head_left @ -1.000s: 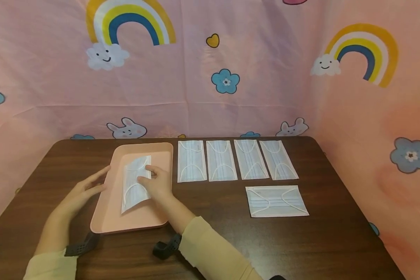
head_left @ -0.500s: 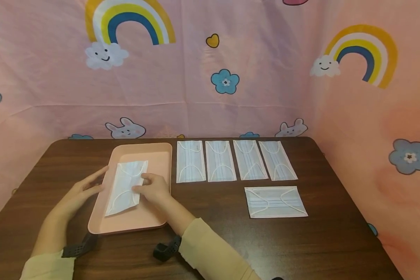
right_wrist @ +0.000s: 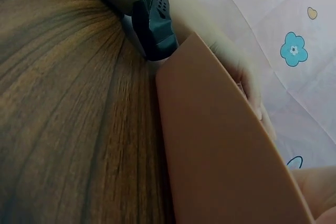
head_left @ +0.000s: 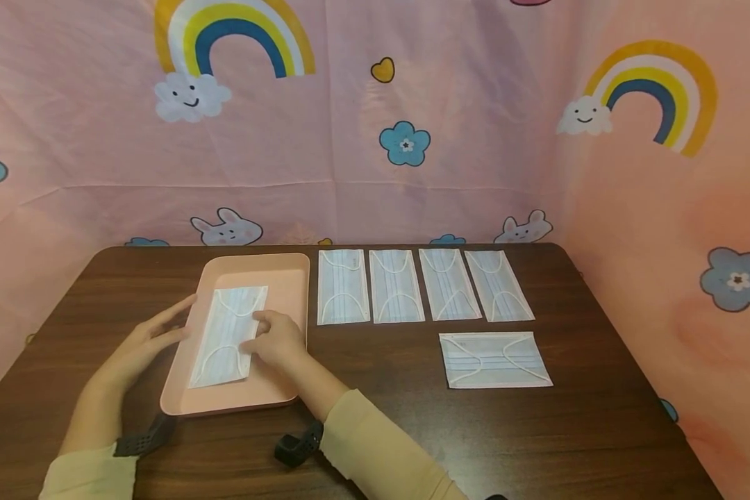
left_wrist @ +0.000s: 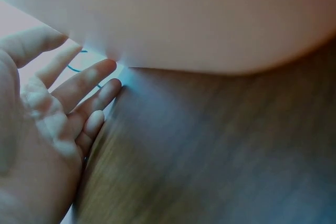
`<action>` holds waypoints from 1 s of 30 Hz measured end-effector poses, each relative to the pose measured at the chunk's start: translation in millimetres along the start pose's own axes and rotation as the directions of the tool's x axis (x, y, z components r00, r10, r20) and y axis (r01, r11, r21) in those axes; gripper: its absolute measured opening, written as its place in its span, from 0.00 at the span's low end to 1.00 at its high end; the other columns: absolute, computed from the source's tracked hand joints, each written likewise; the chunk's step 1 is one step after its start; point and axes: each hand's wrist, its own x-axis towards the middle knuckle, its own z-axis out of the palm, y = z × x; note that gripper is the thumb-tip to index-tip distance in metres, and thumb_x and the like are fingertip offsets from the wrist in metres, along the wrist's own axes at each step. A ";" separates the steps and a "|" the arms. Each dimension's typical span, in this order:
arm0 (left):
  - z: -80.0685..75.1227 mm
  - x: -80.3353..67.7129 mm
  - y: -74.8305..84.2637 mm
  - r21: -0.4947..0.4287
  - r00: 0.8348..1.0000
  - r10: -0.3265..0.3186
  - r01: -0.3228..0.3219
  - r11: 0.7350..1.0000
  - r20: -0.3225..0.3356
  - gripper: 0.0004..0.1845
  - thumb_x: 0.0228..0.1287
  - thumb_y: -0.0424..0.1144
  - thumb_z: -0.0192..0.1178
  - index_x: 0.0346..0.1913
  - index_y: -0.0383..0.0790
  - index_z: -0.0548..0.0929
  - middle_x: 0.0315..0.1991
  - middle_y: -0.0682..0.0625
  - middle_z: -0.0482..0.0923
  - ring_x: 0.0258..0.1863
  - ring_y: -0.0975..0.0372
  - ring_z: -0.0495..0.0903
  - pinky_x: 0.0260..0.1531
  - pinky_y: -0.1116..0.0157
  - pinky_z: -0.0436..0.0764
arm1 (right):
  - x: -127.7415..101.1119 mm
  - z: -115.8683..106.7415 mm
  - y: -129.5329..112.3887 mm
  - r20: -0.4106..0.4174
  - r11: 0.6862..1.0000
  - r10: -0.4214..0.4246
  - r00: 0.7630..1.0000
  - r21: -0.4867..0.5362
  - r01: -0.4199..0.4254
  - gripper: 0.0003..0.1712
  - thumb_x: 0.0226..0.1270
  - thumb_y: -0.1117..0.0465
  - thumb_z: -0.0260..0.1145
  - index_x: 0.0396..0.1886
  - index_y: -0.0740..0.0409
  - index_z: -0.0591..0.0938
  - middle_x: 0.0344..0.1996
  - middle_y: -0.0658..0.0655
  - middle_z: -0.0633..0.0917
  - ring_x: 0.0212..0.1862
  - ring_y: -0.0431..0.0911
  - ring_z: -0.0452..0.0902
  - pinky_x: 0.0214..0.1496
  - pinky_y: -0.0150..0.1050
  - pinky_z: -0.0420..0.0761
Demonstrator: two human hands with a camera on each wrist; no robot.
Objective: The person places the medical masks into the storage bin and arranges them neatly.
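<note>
The right hand [head_left: 279,340] presses relaxed fingers on the white pleated face mask [head_left: 228,335], which lies flat inside the shallow pink rectangular tray [head_left: 287,278]. At the tray's 9 o'clock rim, the left hand [head_left: 142,343] rests with fingers spread straight. At 2 o'clock, five matching white masks [head_left: 395,286] lie on the dark wooden table [head_left: 600,417].

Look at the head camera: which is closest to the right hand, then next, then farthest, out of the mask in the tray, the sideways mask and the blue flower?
1. Mask in the tray, touching the right hand.
2. Sideways mask, to the right.
3. Blue flower, on the backdrop.
</note>
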 end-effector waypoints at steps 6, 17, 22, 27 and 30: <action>0.4 0.0 -0.2 -0.004 1.000 0.014 -0.014 1.000 0.010 0.31 0.73 0.40 0.52 0.75 0.49 0.56 0.69 0.41 0.60 0.54 0.78 0.65 0.45 0.79 0.67 | -2.1 0.3 -0.7 0.020 0.985 -0.036 0.999 -0.166 0.039 0.30 0.47 0.60 0.79 0.54 0.52 0.83 0.21 0.46 0.73 0.28 0.38 0.68 0.32 0.30 0.69; -0.5 -2.0 2.3 0.016 1.000 -0.022 0.022 1.000 0.012 0.31 0.73 0.42 0.52 0.75 0.52 0.56 0.71 0.38 0.55 0.57 0.72 0.65 0.45 0.80 0.66 | -11.1 -5.2 -1.0 0.041 0.952 -0.117 0.992 -0.278 0.124 0.31 0.47 0.55 0.79 0.55 0.53 0.83 0.44 0.50 0.80 0.46 0.38 0.72 0.52 0.30 0.71; -0.6 -2.8 2.5 0.028 1.000 -0.022 0.022 0.999 0.009 0.31 0.73 0.42 0.52 0.75 0.52 0.57 0.71 0.37 0.56 0.53 0.77 0.66 0.44 0.80 0.66 | -15.7 -10.1 2.2 0.067 0.938 -0.226 0.972 -0.254 0.235 0.31 0.50 0.53 0.78 0.56 0.53 0.82 0.38 0.49 0.81 0.38 0.36 0.72 0.42 0.26 0.71; -0.6 -2.5 0.6 0.024 1.000 -0.003 0.002 1.000 0.010 0.31 0.73 0.40 0.52 0.75 0.50 0.57 0.71 0.43 0.56 0.51 0.78 0.68 0.45 0.79 0.67 | -22.4 -18.9 3.1 0.111 0.931 -0.316 0.942 -0.158 0.330 0.29 0.53 0.55 0.76 0.57 0.53 0.81 0.39 0.49 0.83 0.38 0.36 0.75 0.40 0.25 0.72; 0.1 -1.3 0.2 0.023 1.000 0.015 -0.015 1.000 0.001 0.31 0.72 0.39 0.53 0.75 0.48 0.57 0.71 0.44 0.58 0.51 0.77 0.67 0.45 0.79 0.68 | -26.2 -23.9 4.8 0.128 0.926 -0.358 0.925 -0.084 0.369 0.28 0.55 0.56 0.75 0.58 0.54 0.81 0.40 0.49 0.82 0.29 0.34 0.74 0.35 0.25 0.72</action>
